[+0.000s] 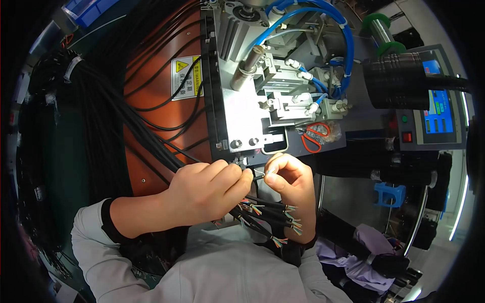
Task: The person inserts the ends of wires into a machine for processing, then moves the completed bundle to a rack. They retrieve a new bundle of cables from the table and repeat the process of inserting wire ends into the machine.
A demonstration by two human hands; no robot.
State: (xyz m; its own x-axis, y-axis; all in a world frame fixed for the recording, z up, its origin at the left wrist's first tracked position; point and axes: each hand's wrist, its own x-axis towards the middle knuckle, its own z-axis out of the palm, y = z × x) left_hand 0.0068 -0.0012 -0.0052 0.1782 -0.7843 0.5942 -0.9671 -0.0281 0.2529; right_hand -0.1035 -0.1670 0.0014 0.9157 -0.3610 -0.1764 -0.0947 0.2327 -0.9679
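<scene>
In front of the machine's near edge, my left hand (209, 189) is closed round a black cable (258, 178) whose end pokes out toward the right. My right hand (293, 182) pinches the fine, pale wire at that end between thumb and forefinger. Below both hands lies a bundle of black cables (268, 216) with stripped ends that fan out into thin coloured wires. Just beyond my fingers is the metal work plate (242, 113) of the machine, brightly lit. What exactly the left fingers grip is partly hidden.
Pneumatic cylinders (288, 108) with blue hoses (348, 50) stand on the machine. Red-handled scissors (312, 146) lie right of it. A black lamp (394, 81) hangs before a control box (439, 136). Long black cables (106, 91) drape over the orange panel (161, 121) at left.
</scene>
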